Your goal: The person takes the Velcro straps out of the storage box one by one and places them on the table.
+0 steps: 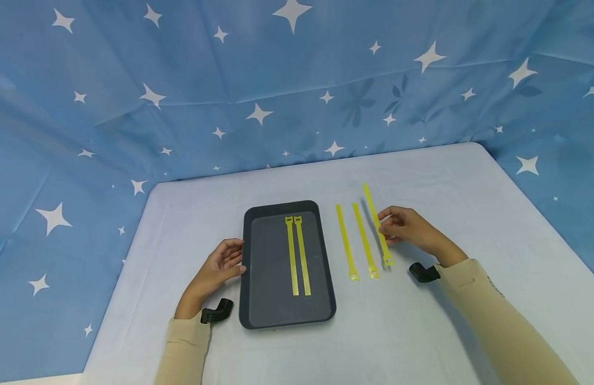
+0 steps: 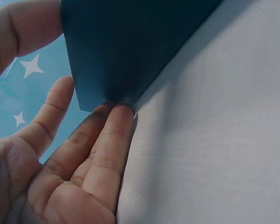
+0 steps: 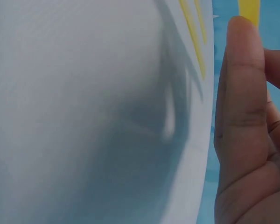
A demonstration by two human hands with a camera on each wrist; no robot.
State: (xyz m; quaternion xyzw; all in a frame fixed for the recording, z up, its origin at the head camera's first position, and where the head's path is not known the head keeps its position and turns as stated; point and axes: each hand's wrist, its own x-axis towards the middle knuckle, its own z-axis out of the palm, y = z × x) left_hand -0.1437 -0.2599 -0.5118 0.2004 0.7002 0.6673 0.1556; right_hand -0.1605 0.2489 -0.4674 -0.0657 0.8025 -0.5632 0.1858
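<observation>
A yellow hook-and-loop cable tie (image 1: 374, 216) is pinched between the thumb and fingers of my right hand (image 1: 402, 227), raised off the table. In the right wrist view, part of that tie shows above a fingertip (image 3: 245, 39). My left hand (image 1: 219, 270) rests against the left side of a dark grey tray (image 1: 265, 315). Its fairly straight fingers (image 2: 109, 149) touch the tray's wall (image 2: 107, 56) in the left wrist view. Two matching ties, a left one (image 1: 292, 256) and a right one (image 1: 303, 256), lie side by side in the tray, slotted heads away from me.
Right of the tray, two more yellow ties, a nearer one (image 1: 347, 243) and a farther one (image 1: 365, 240), lie on the white table (image 1: 388, 331), slotted heads towards me. A blue star-patterned cloth (image 1: 297, 80) hangs behind the table. Each wrist wears a black camera.
</observation>
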